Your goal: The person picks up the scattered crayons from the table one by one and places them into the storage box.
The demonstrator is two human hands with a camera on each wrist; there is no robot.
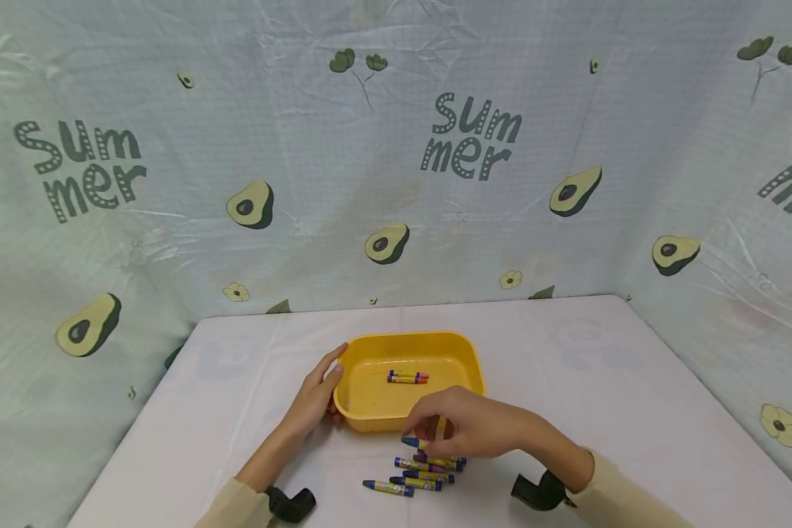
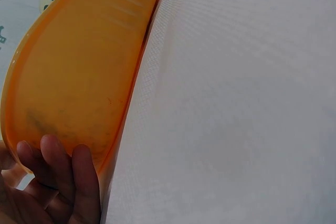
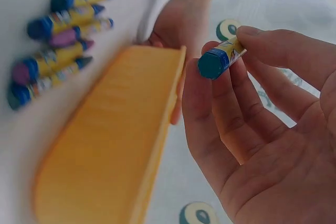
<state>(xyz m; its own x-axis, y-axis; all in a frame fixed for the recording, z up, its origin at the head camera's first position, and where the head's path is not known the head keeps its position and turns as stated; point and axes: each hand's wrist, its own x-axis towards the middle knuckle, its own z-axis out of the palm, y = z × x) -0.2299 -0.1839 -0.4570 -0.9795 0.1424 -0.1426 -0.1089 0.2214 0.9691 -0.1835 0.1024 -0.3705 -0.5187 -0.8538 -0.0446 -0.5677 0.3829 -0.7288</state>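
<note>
A yellow plastic tray (image 1: 375, 423) sits on the table with two crayons (image 1: 407, 379), orange and pinkish-red at their tips, lying inside. My left hand (image 1: 314, 397) grips the tray's left side, thumb over the rim and fingers against the outer wall (image 2: 79, 77). Between thumb and fingers, my right hand (image 1: 465, 424) pinches a blue-green crayon (image 3: 223, 59) with a yellow wrapper. That hand is just in front of the tray's near rim, above several loose crayons (image 1: 425, 475) lying side by side on the table. It hides part of that row in the head view.
A white cloth covers the table (image 1: 534, 367). Behind it hangs a pale curtain (image 1: 317, 161) printed with avocados and lettering. Closest to the near edge lies a dark blue crayon (image 1: 388, 488). A black strap mount (image 1: 292, 505) is on the left wrist.
</note>
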